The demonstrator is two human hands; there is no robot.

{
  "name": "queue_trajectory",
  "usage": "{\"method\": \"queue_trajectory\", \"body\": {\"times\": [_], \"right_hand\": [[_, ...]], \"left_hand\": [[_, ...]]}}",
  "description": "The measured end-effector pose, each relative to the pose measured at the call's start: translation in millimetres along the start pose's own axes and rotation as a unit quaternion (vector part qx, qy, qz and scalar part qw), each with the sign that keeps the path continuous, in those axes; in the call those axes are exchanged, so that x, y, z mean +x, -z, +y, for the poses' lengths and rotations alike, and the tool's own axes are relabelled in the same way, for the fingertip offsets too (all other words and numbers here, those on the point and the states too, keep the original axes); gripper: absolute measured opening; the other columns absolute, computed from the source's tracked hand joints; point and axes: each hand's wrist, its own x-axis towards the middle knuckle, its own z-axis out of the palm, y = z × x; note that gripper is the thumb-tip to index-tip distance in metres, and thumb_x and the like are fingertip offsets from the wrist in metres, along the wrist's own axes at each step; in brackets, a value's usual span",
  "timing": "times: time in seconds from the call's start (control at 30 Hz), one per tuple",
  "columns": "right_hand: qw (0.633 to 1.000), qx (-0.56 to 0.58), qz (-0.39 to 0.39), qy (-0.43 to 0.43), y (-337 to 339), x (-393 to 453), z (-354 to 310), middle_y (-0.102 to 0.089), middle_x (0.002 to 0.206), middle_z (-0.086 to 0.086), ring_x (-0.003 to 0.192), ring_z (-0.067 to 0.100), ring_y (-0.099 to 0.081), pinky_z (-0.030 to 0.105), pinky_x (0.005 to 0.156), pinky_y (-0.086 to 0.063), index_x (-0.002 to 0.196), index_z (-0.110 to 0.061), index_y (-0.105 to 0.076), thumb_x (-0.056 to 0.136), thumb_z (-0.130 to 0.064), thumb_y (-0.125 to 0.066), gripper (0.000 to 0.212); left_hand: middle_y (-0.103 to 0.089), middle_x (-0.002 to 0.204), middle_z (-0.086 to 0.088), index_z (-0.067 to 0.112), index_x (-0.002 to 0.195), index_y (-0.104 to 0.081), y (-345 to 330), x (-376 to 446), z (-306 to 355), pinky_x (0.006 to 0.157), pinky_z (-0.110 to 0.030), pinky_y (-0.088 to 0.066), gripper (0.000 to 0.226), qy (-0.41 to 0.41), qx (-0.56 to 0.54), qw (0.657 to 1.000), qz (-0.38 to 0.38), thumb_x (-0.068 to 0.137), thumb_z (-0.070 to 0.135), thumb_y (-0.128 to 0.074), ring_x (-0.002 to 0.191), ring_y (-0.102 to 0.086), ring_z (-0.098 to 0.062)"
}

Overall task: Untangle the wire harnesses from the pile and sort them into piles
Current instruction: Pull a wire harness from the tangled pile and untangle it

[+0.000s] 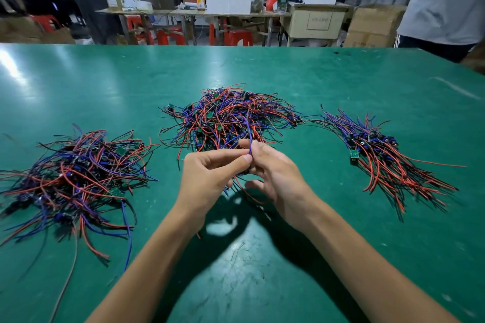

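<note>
A tangled pile [225, 115] of red, blue and black wire harnesses with small green boards lies at the table's middle. A second loose heap [76, 178] sits at the left. At the right, a tidier bundle [380, 155] lies with its wires roughly parallel. Just in front of the middle pile, my left hand [207, 178] and my right hand [275, 176] meet and together pinch one harness [249, 139], whose blue wire loops up above my fingers while red and black wires hang below them.
The green table mat [262, 257] fills the view, its far edge [236, 46] near the top. A person in a grey shirt [443, 2] stands at the table's far right corner. Other workers, benches and red stools lie beyond.
</note>
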Motion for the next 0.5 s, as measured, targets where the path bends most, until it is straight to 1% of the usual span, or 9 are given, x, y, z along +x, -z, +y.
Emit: {"method": "queue_trajectory", "body": {"times": [0.07,0.1,0.2,0.23,0.3,0.33,0.37,0.43,0.5], "right_hand": [[0.999,-0.034,-0.007,0.035,-1,-1,-2,-0.075,0.093,-0.011,0.081,0.004,-0.066,0.018,0.066,-0.051,0.101,-0.027,-0.073,0.107,-0.030,-0.046,0.028],[0.997,-0.051,-0.001,0.050,-2,-1,-3,-0.077,0.099,-0.009,0.085,0.004,-0.067,0.020,0.070,-0.051,0.099,-0.029,-0.075,0.108,-0.029,-0.046,0.030],[0.995,-0.068,0.030,0.063,-4,-2,-1,-0.077,0.107,-0.005,0.088,0.004,-0.067,0.026,0.075,-0.049,0.094,-0.028,-0.076,0.107,-0.028,-0.047,0.031],[0.996,-0.060,0.040,0.056,-4,-1,0,-0.078,0.106,-0.004,0.086,0.005,-0.067,0.028,0.075,-0.048,0.094,-0.027,-0.076,0.106,-0.026,-0.047,0.031],[0.997,-0.049,0.049,0.047,-5,0,3,-0.078,0.103,-0.001,0.088,0.011,-0.067,0.034,0.079,-0.047,0.095,-0.025,-0.077,0.105,-0.023,-0.046,0.033],[0.996,-0.050,0.046,0.049,-7,-1,3,-0.078,0.103,0.002,0.090,0.015,-0.066,0.038,0.082,-0.047,0.097,-0.024,-0.077,0.105,-0.021,-0.044,0.034],[0.996,-0.057,0.041,0.056,-8,-1,3,-0.078,0.102,0.004,0.091,0.018,-0.066,0.039,0.084,-0.047,0.100,-0.022,-0.077,0.105,-0.018,-0.042,0.035],[0.993,-0.079,0.040,0.077,-11,-1,4,-0.078,0.096,0.002,0.090,0.017,-0.066,0.038,0.082,-0.048,0.100,-0.019,-0.075,0.106,-0.013,-0.040,0.035],[0.990,-0.091,0.056,0.090,-13,-1,6,-0.075,0.086,-0.005,0.083,0.011,-0.065,0.033,0.075,-0.048,0.094,-0.019,-0.072,0.105,-0.009,-0.039,0.035]], "left_hand": [[-0.076,0.074,-0.002,0.019,0.086,-0.084,0,0,0,0.050,-0.011,-0.038,0.012,-0.008,0.001,1.000,0.003,0.083,0.009,-0.078,0.056,-0.046,-0.006],[-0.077,0.074,0.000,0.020,0.085,-0.084,-1,0,1,0.051,-0.010,-0.039,0.013,-0.014,0.008,1.000,-0.004,0.084,0.008,-0.077,0.058,-0.048,-0.005],[-0.078,0.077,0.005,0.025,0.084,-0.083,-3,-2,2,0.061,-0.009,-0.048,0.026,-0.056,0.042,0.997,-0.044,0.089,0.002,-0.073,0.066,-0.065,0.002],[-0.079,0.080,0.005,0.030,0.082,-0.083,-4,-2,1,0.066,-0.015,-0.054,0.030,-0.071,0.060,0.995,-0.047,0.089,0.003,-0.073,0.070,-0.069,-0.002],[-0.079,0.083,0.006,0.042,0.083,-0.081,-5,-2,-2,0.076,-0.037,-0.062,0.029,-0.094,0.104,0.990,-0.033,0.087,0.015,-0.071,0.077,-0.075,-0.021],[-0.079,0.083,0.006,0.045,0.083,-0.080,-5,-1,-4,0.079,-0.046,-0.062,0.028,-0.101,0.114,0.988,-0.021,0.086,0.019,-0.069,0.079,-0.075,-0.032],[-0.079,0.084,0.007,0.045,0.084,-0.080,-5,0,-4,0.080,-0.052,-0.060,0.027,-0.106,0.114,0.988,-0.011,0.086,0.021,-0.068,0.081,-0.075,-0.036],[-0.079,0.089,0.009,0.038,0.087,-0.082,-4,0,-6,0.080,-0.054,-0.059,0.023,-0.118,0.119,0.986,-0.004,0.087,0.020,-0.067,0.079,-0.075,-0.025],[-0.079,0.093,0.007,0.022,0.093,-0.083,-4,-2,-6,0.085,-0.051,-0.059,0.018,-0.127,0.139,0.982,-0.019,0.088,0.017,-0.067,0.091,-0.072,-0.014]]}}
